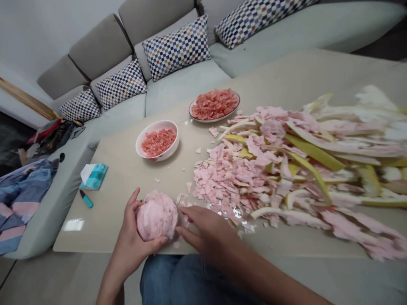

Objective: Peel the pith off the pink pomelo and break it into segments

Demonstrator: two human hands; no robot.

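A peeled pomelo (157, 215), round and covered in pale pink pith, is held just above the table's near edge. My left hand (132, 235) wraps around its left side and underside, with the thumb along the bottom. At the fruit's right side, my right hand (202, 231) has its thumb and curled fingers drawn in against the pith. Whatever lies between those fingertips is too blurred to make out. Small scraps of pink pith (182, 197) lie on the table just behind the fruit.
A heap of pink pith and yellow-green rind (286, 165) covers the table's right side. Red pomelo flesh fills a white bowl (173, 148) and a dark-rimmed plate (190, 114) farther back. A tissue pack (97, 176) and a teal-handled knife (86, 199) lie left. Behind stands a sofa (178, 91).
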